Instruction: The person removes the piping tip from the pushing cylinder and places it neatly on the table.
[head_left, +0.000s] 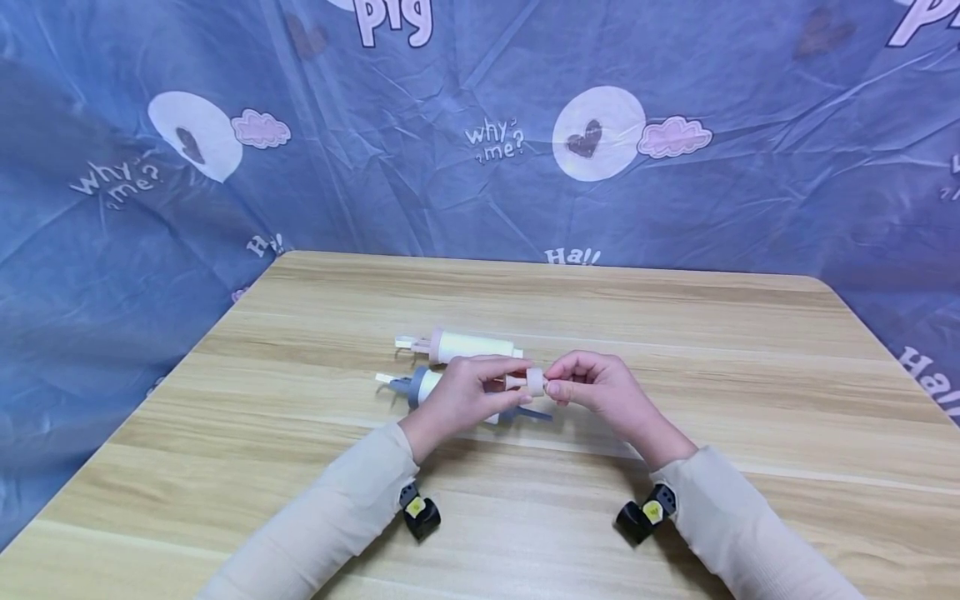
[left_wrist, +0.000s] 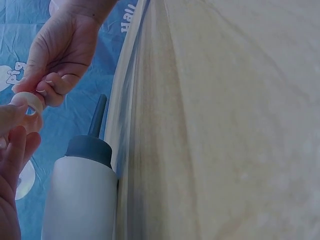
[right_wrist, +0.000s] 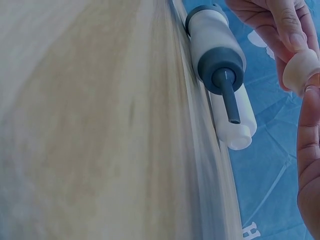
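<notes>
A small pale pink nozzle cap [head_left: 534, 382] with a ring-shaped collar is held in the air between both hands. My left hand [head_left: 467, 396] pinches its left side between thumb and fingers. My right hand [head_left: 600, 390] pinches the other side; its fingertips partly cover the piece. Behind and below the left hand lies a white-barrelled syringe [head_left: 428, 385] with blue-grey fittings, its dark nozzle [right_wrist: 230, 102] pointing right. Farther back lies a second white syringe [head_left: 476, 347] with a pink collar; a bare white outlet [right_wrist: 240, 138] shows at its right end.
Both syringes lie on a wood-grain table [head_left: 735, 358], their handle ends to the left. A blue printed cloth [head_left: 450, 192] hangs behind the table and along its sides. Black wrist cameras [head_left: 422, 515] sit on both cuffs.
</notes>
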